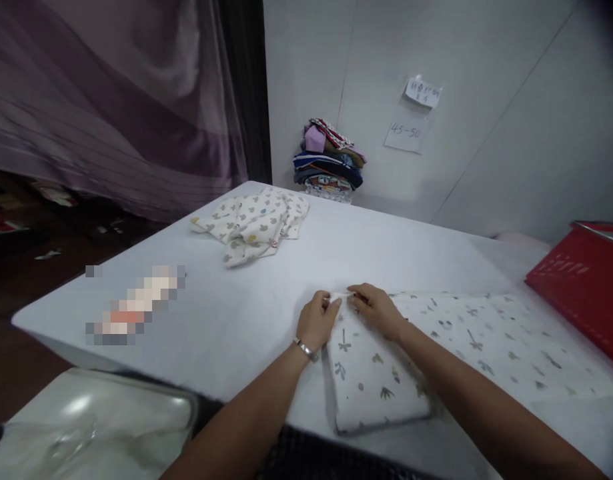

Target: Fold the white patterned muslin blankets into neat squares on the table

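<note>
A white cloth printed with small leaves (466, 340) lies spread on the white table (246, 313), its near left part folded over. My left hand (317, 320), a bracelet on its wrist, pinches the far left corner of that fold. My right hand (377, 308) grips the same corner edge right beside it, fingers curled. Both hands almost touch each other at the corner.
A crumpled white garment with grey and yellow prints (253, 223) lies at the table's far side. A stack of folded coloured clothes (329, 163) stands against the wall. A red basket (583, 283) sits at the right edge. A pale chair seat (91, 420) is at lower left.
</note>
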Motion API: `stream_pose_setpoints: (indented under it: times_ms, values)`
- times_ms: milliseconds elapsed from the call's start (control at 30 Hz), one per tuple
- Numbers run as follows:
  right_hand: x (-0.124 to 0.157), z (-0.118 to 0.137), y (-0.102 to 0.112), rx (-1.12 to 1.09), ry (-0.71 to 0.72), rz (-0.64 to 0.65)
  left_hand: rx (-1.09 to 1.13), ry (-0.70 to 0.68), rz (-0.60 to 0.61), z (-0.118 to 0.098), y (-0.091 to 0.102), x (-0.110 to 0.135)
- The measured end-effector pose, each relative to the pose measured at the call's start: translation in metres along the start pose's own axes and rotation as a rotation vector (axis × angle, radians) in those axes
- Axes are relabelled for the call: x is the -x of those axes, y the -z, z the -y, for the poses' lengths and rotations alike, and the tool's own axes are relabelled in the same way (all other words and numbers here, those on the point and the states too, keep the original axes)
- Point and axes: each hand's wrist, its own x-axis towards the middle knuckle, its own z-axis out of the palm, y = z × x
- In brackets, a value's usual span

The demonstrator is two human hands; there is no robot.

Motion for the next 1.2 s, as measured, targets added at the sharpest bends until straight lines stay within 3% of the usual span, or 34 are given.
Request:
stream_pose_setpoints:
  times_ms: [133,267,367,500,633,833,1133,1200]
  values:
    - [0.002,-0.019,0.014,0.085,-0.035,-0.041,0.042,0.059,-0.004,0.005,0.000,-0.010]
    - [0.031,-0.024,0.031,0.159,-0.026,-0.030,0.125,0.133,0.018,0.010,0.000,-0.019]
    - [0.077,-0.007,0.030,0.165,0.004,-0.026,0.170,0.167,0.033,0.011,0.000,-0.025]
    - [0.143,0.033,0.011,0.167,0.195,0.038,0.106,0.125,0.027,0.011,0.000,-0.027]
    - [0.173,0.062,-0.011,0.220,0.341,0.046,0.053,0.112,0.003,0.009,0.000,-0.027]
    - [0.158,0.087,-0.021,0.354,0.356,0.200,-0.014,0.119,0.031,0.006,0.002,-0.034]
    - [0.091,0.115,-0.007,0.764,0.657,0.439,-0.096,0.119,0.052,0.000,0.009,-0.042]
    - [0.084,0.120,-0.002,0.821,0.738,0.442,-0.107,0.109,0.051,-0.003,0.011,-0.042]
